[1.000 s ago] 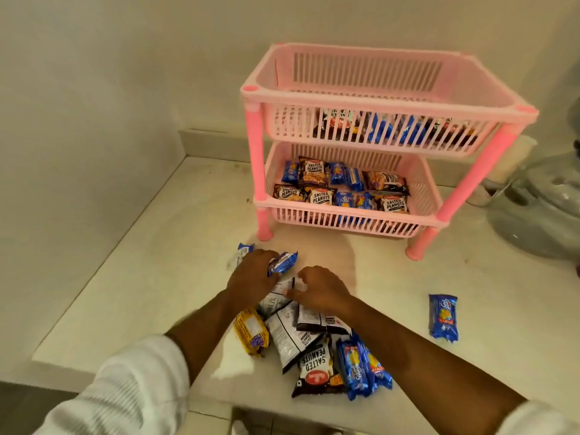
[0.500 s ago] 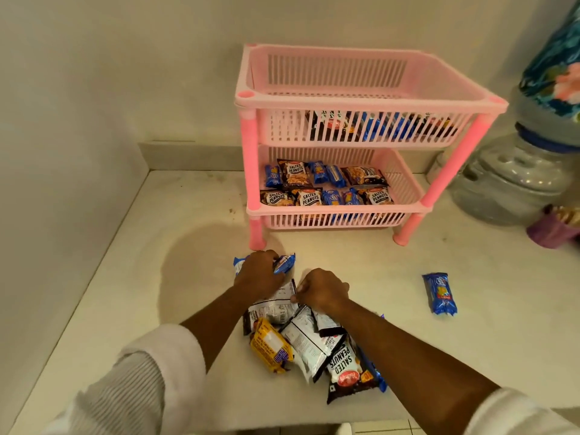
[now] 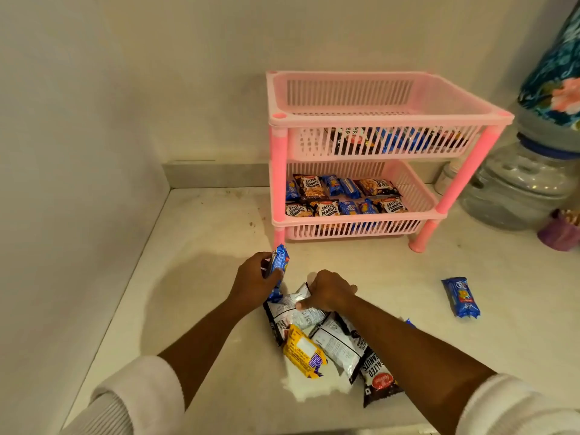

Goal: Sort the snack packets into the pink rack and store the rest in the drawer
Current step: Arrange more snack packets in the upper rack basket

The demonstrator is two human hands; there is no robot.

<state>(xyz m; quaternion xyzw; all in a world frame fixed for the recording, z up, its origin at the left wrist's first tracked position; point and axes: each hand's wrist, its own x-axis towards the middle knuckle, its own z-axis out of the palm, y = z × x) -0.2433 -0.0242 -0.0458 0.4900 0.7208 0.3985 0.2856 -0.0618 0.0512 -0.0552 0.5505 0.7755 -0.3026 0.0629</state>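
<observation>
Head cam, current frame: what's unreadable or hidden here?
- Top tier of the pink rack: packets show only through the front slats; kinds and count unclear.
- Right hand: covers the packet under it; grip cannot be told.
- Pile on the counter: the right forearm hides its right side.
- Large bottle: cut off by the right edge.
- Drawer: not in view.
- Left hand grips a blue packet; print too small.

The pink rack looks like moulded plastic, slatted, with a soft sheen; the snack packets near the worktop's front edge are glossy crinkled foil; the worktop is smooth, pale, faintly stained stone; the jar at its right edge is clear plastic; the sleeves are ribbed white cloth.
</observation>
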